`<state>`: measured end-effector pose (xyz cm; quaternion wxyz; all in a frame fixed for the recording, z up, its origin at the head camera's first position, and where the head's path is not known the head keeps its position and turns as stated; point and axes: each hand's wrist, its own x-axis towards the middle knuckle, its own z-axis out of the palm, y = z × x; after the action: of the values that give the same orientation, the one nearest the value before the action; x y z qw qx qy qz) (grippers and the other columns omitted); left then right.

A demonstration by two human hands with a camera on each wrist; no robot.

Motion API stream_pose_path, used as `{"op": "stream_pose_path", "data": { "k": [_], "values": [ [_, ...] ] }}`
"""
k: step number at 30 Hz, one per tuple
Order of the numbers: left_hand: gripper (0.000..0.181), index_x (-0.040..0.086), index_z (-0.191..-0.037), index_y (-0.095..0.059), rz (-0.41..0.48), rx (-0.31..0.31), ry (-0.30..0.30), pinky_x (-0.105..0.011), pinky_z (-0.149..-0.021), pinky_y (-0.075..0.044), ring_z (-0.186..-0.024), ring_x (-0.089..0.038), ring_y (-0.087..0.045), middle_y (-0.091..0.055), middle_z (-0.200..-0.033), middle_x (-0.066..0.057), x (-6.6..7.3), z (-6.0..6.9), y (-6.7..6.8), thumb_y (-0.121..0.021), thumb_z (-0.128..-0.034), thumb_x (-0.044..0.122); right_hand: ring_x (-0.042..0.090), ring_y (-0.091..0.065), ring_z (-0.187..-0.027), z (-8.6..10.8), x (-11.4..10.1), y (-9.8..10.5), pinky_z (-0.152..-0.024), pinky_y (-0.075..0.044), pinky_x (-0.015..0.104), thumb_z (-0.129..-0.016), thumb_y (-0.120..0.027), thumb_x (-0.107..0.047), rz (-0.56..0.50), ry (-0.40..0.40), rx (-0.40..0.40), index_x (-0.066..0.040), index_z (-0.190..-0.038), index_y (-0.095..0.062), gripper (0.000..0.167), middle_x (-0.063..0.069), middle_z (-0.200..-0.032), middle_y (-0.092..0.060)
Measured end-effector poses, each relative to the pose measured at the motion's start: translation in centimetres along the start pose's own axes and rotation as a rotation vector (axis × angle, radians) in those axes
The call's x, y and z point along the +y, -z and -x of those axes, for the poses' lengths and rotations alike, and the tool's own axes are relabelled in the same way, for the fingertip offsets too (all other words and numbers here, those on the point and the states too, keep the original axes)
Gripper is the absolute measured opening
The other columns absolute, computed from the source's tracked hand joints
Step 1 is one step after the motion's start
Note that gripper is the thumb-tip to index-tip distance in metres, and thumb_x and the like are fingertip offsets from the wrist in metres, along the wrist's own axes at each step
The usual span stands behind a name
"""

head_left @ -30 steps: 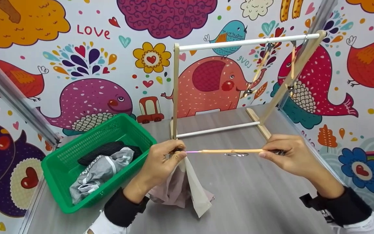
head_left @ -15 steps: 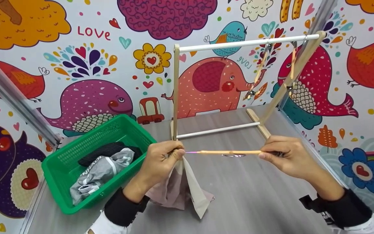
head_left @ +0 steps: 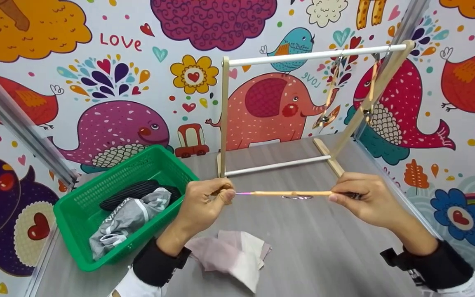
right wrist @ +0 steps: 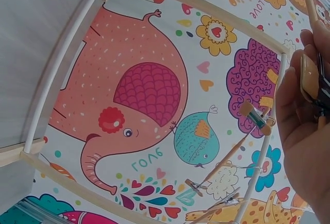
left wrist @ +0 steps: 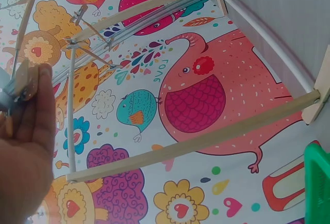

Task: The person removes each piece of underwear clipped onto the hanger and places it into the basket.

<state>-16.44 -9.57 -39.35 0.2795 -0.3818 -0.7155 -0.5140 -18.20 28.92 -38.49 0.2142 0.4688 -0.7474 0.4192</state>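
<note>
Between both hands a wooden clip hanger is held level, its metal hook lying near the middle. My left hand pinches its left end, where a wooden clip shows at the fingers in the left wrist view. My right hand grips the other end, and a clip shows beside its fingers in the right wrist view. Below the left hand a pale pink and cream cloth lies crumpled on the table, apart from the hanger.
A green basket at left holds a grey and white garment and a black mesh cloth. Behind the hands stands a rack with white bars. Two clip hangers, one nearer the middle and one at right, hang from it.
The pink and cream cloth, earlier hanging from the left hand's end of the hanger, has dropped onto the table. Both hands have stayed nearly in place. The hanging clip hanger nearer the middle has swung slightly.
</note>
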Motion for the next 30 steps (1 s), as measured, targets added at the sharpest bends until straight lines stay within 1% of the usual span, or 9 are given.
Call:
{"op": "stream_pose_path", "data": {
  "k": [4,9,13,14,17,19,21,24,30],
  "values": [
    [0.010,0.002,-0.090,-0.070,0.040,-0.017,0.050,-0.024,-0.061,-0.058,-0.061,-0.015,-0.065,-0.068,-0.073,-0.004,-0.2,0.2,0.1,-0.076,-0.0907,-0.007,0.012,-0.055,-0.065,0.0,-0.1,0.0,-0.056,-0.047,0.019,-0.090,-0.081,-0.003,-0.015,-0.009,-0.019,-0.004,-0.092,-0.079,0.002,0.001,-0.081,-0.066],
    [0.015,0.000,-0.096,-0.070,0.056,-0.015,0.080,-0.026,-0.067,-0.061,-0.064,-0.017,-0.068,-0.070,-0.079,-0.006,-0.4,0.6,0.3,-0.077,-0.0873,-0.011,0.011,-0.052,-0.063,-0.1,-0.3,0.0,-0.051,-0.043,0.020,-0.084,-0.080,0.010,-0.036,-0.030,-0.033,-0.005,-0.093,-0.079,0.017,0.001,-0.079,-0.064],
    [0.020,0.000,-0.103,-0.072,0.062,-0.004,0.098,-0.028,-0.070,-0.062,-0.067,-0.017,-0.069,-0.070,-0.082,-0.007,-0.5,0.9,0.3,-0.078,-0.0868,-0.010,0.011,-0.051,-0.061,-0.1,-0.1,-0.1,-0.050,-0.042,0.020,-0.092,-0.080,-0.005,-0.037,-0.016,-0.013,-0.004,-0.092,-0.079,0.001,0.002,-0.077,-0.063],
    [0.021,0.000,-0.105,-0.072,0.067,-0.002,0.107,-0.029,-0.070,-0.062,-0.067,-0.017,-0.069,-0.070,-0.082,-0.007,-0.5,0.9,0.4,-0.078,-0.0870,-0.009,0.011,-0.051,-0.061,0.0,-0.1,-0.1,-0.050,-0.042,0.021,-0.094,-0.079,-0.010,-0.035,-0.008,-0.004,-0.004,-0.091,-0.080,0.007,0.002,-0.076,-0.064],
    [0.026,-0.002,-0.110,-0.073,0.070,0.011,0.137,-0.029,-0.072,-0.062,-0.072,-0.017,-0.070,-0.071,-0.086,-0.008,-0.5,1.1,0.5,-0.080,-0.0859,-0.008,0.009,-0.049,-0.060,-0.1,0.0,0.0,-0.048,-0.040,0.021,-0.093,-0.080,-0.010,-0.044,0.029,0.011,-0.004,-0.090,-0.079,0.007,0.002,-0.074,-0.062],
    [0.030,-0.003,-0.113,-0.073,0.069,0.014,0.146,-0.029,-0.073,-0.062,-0.075,-0.017,-0.071,-0.073,-0.089,-0.011,-0.6,1.2,0.6,-0.081,-0.0844,-0.008,0.008,-0.048,-0.059,-0.1,0.1,0.0,-0.046,-0.038,0.020,-0.091,-0.081,-0.004,-0.049,0.048,0.019,-0.004,-0.090,-0.079,0.002,0.002,-0.073,-0.060],
    [0.035,-0.004,-0.118,-0.071,0.069,0.016,0.149,-0.029,-0.073,-0.061,-0.079,-0.017,-0.073,-0.074,-0.093,-0.013,-0.7,1.4,0.7,-0.082,-0.0841,-0.006,0.008,-0.046,-0.059,-0.2,0.1,0.0,-0.046,-0.035,0.020,-0.089,-0.081,0.002,-0.059,0.070,0.024,-0.004,-0.090,-0.079,0.007,0.003,-0.072,-0.058],
    [0.043,-0.002,-0.126,-0.068,0.080,0.006,0.155,-0.030,-0.072,-0.062,-0.080,-0.019,-0.075,-0.076,-0.095,-0.012,-0.9,1.7,0.8,-0.083,-0.0850,-0.002,0.008,-0.046,-0.059,-0.2,0.1,0.1,-0.046,-0.035,0.020,-0.093,-0.079,-0.005,-0.048,0.076,0.051,-0.005,-0.090,-0.079,0.003,0.004,-0.071,-0.058],
    [0.053,0.003,-0.134,-0.065,0.041,-0.003,0.213,-0.031,-0.071,-0.061,-0.083,-0.021,-0.075,-0.079,-0.104,-0.006,-1.3,2.6,0.6,-0.084,-0.0851,0.000,0.008,-0.044,-0.058,-0.2,-0.3,0.5,-0.045,-0.032,0.020,-0.097,-0.076,-0.013,-0.062,0.063,0.104,-0.004,-0.090,-0.079,0.012,0.006,-0.070,-0.057]
  ]
}}
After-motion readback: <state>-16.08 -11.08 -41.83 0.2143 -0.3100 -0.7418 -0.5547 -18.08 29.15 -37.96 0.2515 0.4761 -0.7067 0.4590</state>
